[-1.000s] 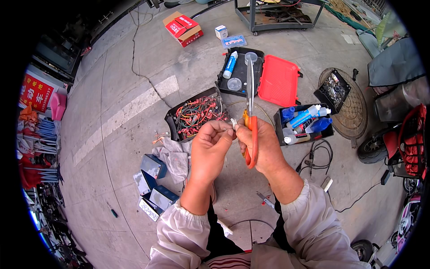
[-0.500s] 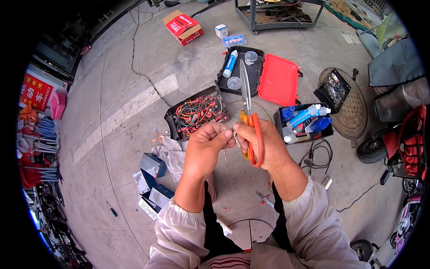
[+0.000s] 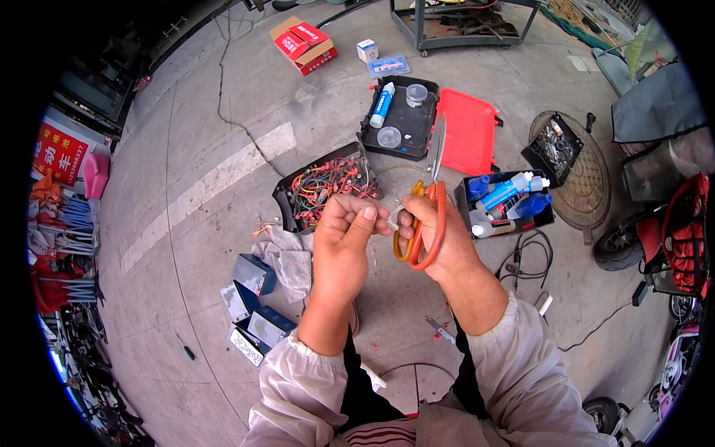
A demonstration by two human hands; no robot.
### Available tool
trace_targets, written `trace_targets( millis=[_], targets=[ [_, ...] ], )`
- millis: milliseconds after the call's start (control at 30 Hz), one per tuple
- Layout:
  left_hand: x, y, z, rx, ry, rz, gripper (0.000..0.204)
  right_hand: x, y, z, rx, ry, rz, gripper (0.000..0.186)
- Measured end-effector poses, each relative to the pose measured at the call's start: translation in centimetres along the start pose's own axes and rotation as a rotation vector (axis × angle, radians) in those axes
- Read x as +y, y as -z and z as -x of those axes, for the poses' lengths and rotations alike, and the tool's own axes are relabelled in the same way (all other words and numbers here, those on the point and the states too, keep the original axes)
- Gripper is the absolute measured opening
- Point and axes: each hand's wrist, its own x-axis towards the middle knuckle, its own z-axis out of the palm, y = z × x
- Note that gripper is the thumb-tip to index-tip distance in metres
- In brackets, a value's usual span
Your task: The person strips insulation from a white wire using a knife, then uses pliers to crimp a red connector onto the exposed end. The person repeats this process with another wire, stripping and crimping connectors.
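Note:
A pair of scissors with orange handles [image 3: 441,223] hangs in my right hand [image 3: 447,237], its long blades pointing away from me over the red lid. Closed fingers of that hand wrap the handles. Beside it, my left hand [image 3: 344,235] pinches a small whitish, translucent piece [image 3: 393,219] between thumb and fingers. This piece lies in the narrow gap between the two hands; its kind is too small to tell. Beyond my left hand is a black tray [image 3: 283,205] heaped with red and black wires [image 3: 335,186].
A black case [image 3: 415,138] lies open with its red lid [image 3: 469,130]. To the right stand a black bin of bottles [image 3: 550,217] and a small parts tray [image 3: 541,159] on a manhole cover [image 3: 588,197]. Blue boxes [image 3: 255,274] and a grey rag [image 3: 289,264] lie left.
My right hand has shifted slightly right, away from the left hand, and the scissors have tilted rightward. The whitish piece now shows more between the hands.

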Motion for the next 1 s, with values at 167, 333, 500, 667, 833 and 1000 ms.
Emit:
trace_targets(
  millis=[167,333,500,667,833,1000],
  targets=[
    [1.8,1.1,0.2,0.105,-0.041,0.144,0.007,-2.4,3.8,-2.3,0.203,0.217,-0.124,0.013],
    [1.3,2.0,-0.4,0.130,0.093,0.229,0.009,-2.9,1.7,0.7,0.014,0.084,0.283,0.013],
    [0.7,1.6,-0.5,0.084,0.120,0.278,0.005,-0.9,-0.1,1.7,-0.134,0.139,0.472,0.019],
    [0.3,0.9,-0.4,0.086,0.075,0.072,0.004,-0.7,-0.9,2.3,-0.220,0.124,0.390,0.012],
    [0.2,0.9,-0.3,0.090,0.046,0.024,0.003,-0.6,-0.6,2.0,-0.203,0.108,0.436,0.012],
    [0.3,0.7,-0.3,0.124,0.030,0.019,0.005,-0.2,-0.6,1.9,-0.164,0.120,0.437,0.013]
  ],
)
